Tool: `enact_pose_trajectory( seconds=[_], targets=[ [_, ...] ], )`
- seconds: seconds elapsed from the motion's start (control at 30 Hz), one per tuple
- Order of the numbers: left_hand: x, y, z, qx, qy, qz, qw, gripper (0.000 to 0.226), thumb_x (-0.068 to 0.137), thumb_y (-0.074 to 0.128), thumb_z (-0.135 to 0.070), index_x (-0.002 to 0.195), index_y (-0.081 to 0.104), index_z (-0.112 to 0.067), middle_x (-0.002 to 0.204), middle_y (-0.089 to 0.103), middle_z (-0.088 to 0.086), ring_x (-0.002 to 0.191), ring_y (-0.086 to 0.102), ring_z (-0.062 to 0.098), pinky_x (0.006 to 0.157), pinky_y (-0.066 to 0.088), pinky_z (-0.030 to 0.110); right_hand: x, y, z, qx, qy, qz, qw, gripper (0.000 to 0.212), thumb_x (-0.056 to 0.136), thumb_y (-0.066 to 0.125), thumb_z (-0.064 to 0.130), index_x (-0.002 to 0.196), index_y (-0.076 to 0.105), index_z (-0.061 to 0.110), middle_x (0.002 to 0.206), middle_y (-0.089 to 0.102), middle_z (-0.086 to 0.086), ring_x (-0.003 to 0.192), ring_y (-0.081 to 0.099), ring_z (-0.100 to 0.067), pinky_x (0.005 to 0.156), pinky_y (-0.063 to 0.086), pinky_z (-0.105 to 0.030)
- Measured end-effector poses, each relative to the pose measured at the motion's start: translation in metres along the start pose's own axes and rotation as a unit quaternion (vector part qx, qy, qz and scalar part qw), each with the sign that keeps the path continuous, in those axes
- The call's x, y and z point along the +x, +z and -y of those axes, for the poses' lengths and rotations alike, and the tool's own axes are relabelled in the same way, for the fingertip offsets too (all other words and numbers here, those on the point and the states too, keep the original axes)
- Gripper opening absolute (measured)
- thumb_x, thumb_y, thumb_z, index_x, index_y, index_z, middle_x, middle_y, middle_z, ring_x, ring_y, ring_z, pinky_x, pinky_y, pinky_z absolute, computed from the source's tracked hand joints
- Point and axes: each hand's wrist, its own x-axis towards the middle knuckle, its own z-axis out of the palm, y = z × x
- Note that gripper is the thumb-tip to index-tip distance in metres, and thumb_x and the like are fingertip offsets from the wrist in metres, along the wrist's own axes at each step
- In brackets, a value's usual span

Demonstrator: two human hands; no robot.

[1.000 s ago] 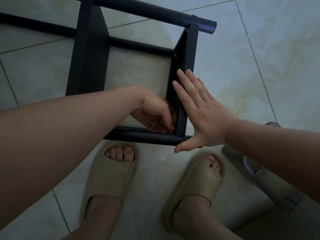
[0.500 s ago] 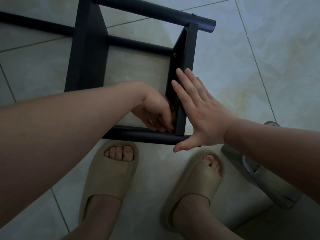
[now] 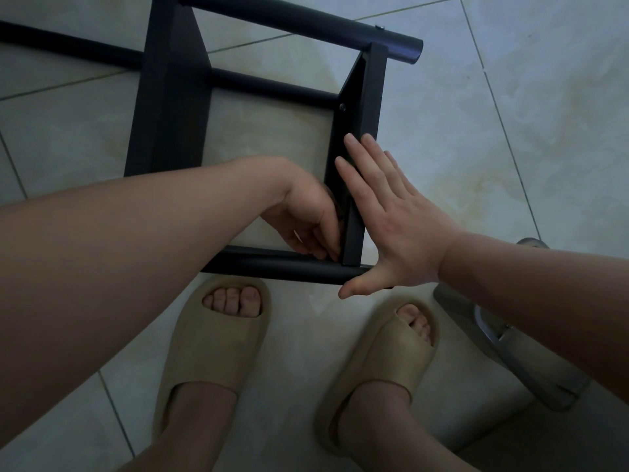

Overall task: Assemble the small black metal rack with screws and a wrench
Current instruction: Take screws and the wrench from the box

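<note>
The black metal rack (image 3: 170,114) lies on the tiled floor in front of my feet. Its right side bracket (image 3: 371,97) runs between an upper tube (image 3: 306,18) and a lower tube (image 3: 272,267). My left hand (image 3: 306,216) reaches inside the frame to the bracket's lower corner. Its fingers are curled and pinch a thin pale metal piece that looks like the wrench, mostly hidden under the palm. My right hand (image 3: 401,229) lies flat, fingers straight, against the bracket's outer face. A screw head (image 3: 342,106) shows higher up on the bracket.
My two feet in beige slides (image 3: 218,352) (image 3: 384,362) stand just below the lower tube. A grey slipper-like object (image 3: 510,362) lies on the floor at the right, under my right forearm. Pale tiles surround the rack.
My left hand has shifted slightly at the bracket's lower corner. My right hand stays flat on the bracket, and the rack has not moved.
</note>
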Motion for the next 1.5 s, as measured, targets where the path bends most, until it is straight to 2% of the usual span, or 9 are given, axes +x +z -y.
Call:
enact_pose_trajectory(
  seconds=[0.17,0.37,0.6,0.73,0.83,1.2,1.3,1.4,1.5],
  targets=[
    [-0.0014,0.002,0.0005,-0.028,-0.005,0.008,1.0,0.015,0.092,0.058,-0.008,0.099,0.07,-0.015,0.09,0.072,-0.001,0.082,0.065,0.013,0.083,0.047,0.029,0.0,-0.0006,-0.0002,-0.004,0.002,0.003,1.0,0.139,0.068,0.036,0.101,0.16,0.001,0.003,0.168,-0.007,-0.022,0.156,-0.012,-0.037,0.125,0.01,-0.06],
    [0.0016,0.0049,0.0021,-0.018,-0.011,-0.003,1.0,0.008,0.092,0.063,-0.011,0.091,0.07,-0.016,0.078,0.069,-0.002,0.071,0.061,0.011,0.069,0.044,0.024,-0.0004,-0.0012,-0.0003,-0.004,0.004,0.008,1.0,0.141,0.067,0.038,0.101,0.16,0.0,0.002,0.168,-0.008,-0.021,0.155,-0.014,-0.037,0.125,0.009,-0.059],
    [0.003,0.0061,0.0018,-0.062,0.014,-0.001,0.998,0.016,0.09,0.059,0.005,0.098,0.066,-0.008,0.085,0.065,0.007,0.075,0.061,0.015,0.074,0.049,0.026,0.0002,-0.0002,-0.0003,-0.002,0.0,0.001,1.0,0.139,0.068,0.036,0.101,0.16,0.002,0.003,0.168,-0.006,-0.023,0.155,-0.012,-0.038,0.125,0.011,-0.06],
    [-0.0002,0.0038,0.0029,-0.064,0.0,0.017,0.998,0.014,0.092,0.059,-0.004,0.095,0.068,-0.014,0.087,0.069,0.001,0.077,0.063,0.013,0.076,0.049,0.027,0.0003,0.0,-0.0001,-0.003,0.0,0.001,1.0,0.14,0.068,0.037,0.101,0.16,0.003,0.001,0.168,-0.006,-0.023,0.156,-0.011,-0.038,0.124,0.011,-0.06],
    [-0.0008,0.0053,0.003,-0.044,-0.026,0.013,0.999,0.011,0.093,0.06,-0.011,0.089,0.069,-0.017,0.075,0.067,-0.003,0.071,0.06,0.01,0.067,0.044,0.024,0.0,0.0,0.0,-0.004,0.001,0.002,1.0,0.14,0.068,0.038,0.101,0.16,0.002,0.001,0.168,-0.007,-0.023,0.155,-0.012,-0.038,0.125,0.01,-0.06],
    [0.0011,0.0083,0.0021,-0.092,0.02,-0.006,0.996,0.019,0.09,0.056,0.008,0.09,0.066,-0.008,0.079,0.065,0.006,0.07,0.062,0.014,0.068,0.05,0.023,-0.0001,0.0001,-0.0003,-0.001,0.001,-0.001,1.0,0.14,0.068,0.038,0.1,0.16,0.002,0.001,0.168,-0.007,-0.023,0.155,-0.012,-0.037,0.125,0.009,-0.059],
    [0.0005,0.0077,0.0063,-0.114,0.009,0.01,0.993,0.017,0.092,0.055,0.002,0.093,0.065,-0.012,0.081,0.066,0.003,0.073,0.062,0.014,0.073,0.05,0.027,0.0001,0.0,-0.0004,-0.001,0.0,-0.002,1.0,0.14,0.068,0.039,0.1,0.16,0.003,0.0,0.168,-0.006,-0.023,0.155,-0.012,-0.038,0.125,0.01,-0.06],
    [-0.0009,0.0072,0.0058,-0.086,-0.019,0.011,0.996,0.011,0.093,0.058,-0.01,0.09,0.068,-0.014,0.075,0.067,-0.001,0.069,0.061,0.011,0.068,0.048,0.024,0.0001,0.0001,-0.0006,-0.003,0.0,-0.003,1.0,0.141,0.068,0.038,0.1,0.16,0.003,-0.001,0.168,-0.006,-0.023,0.155,-0.012,-0.038,0.125,0.009,-0.06],
    [0.0001,0.0083,0.0027,-0.076,-0.014,-0.009,0.997,0.013,0.093,0.06,-0.005,0.086,0.068,-0.012,0.069,0.066,0.001,0.065,0.061,0.01,0.067,0.047,0.022,0.0,0.0008,-0.0006,-0.005,0.0,-0.004,1.0,0.141,0.068,0.038,0.1,0.16,0.002,-0.001,0.168,-0.006,-0.023,0.155,-0.012,-0.038,0.125,0.009,-0.059]
  ],
)
